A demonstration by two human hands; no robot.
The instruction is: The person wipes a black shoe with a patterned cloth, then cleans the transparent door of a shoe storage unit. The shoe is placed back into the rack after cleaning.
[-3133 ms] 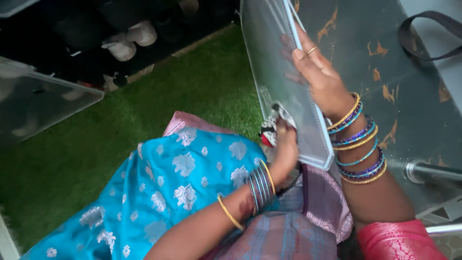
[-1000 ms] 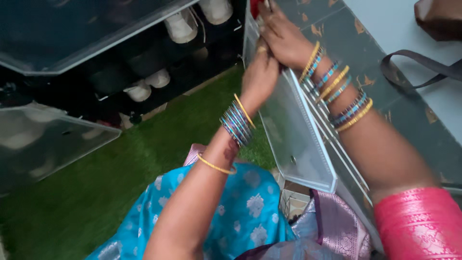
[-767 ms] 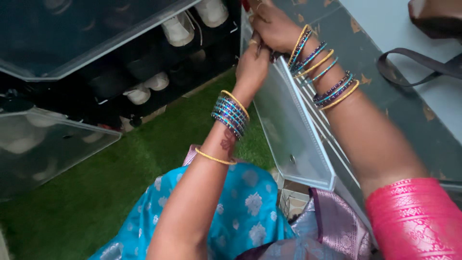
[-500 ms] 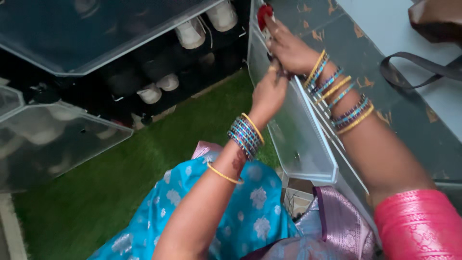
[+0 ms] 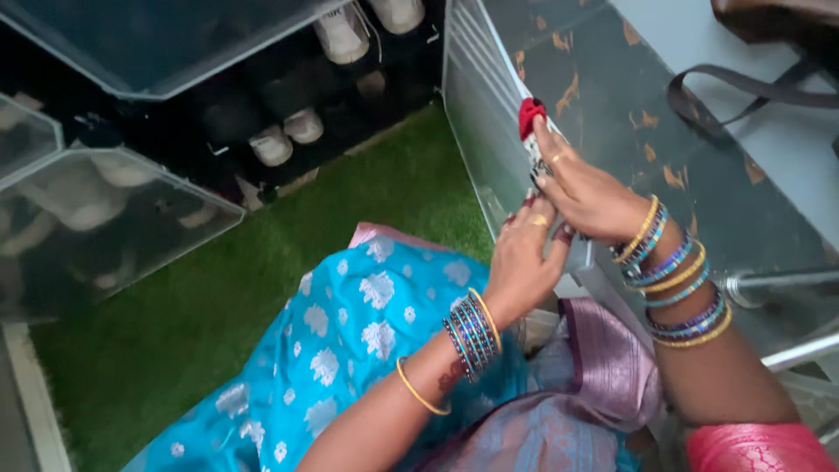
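Right hand (image 5: 587,197) gripping red-tipped item (image 5: 530,118), left hand (image 5: 524,258) touching

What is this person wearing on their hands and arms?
Both wrists carry stacks of thin bangles in blue, purple and gold: left wrist, right wrist. A single gold bangle sits further up the left forearm. Gold rings show on the fingers. The right arm ends in a pink patterned sleeve.

No labels, signs or screens show. The only packaging is clear plastic shoe boxes (image 5: 114,218) stacked at the left (pale shoes inside), their hinged lids (image 5: 175,35) raised open.
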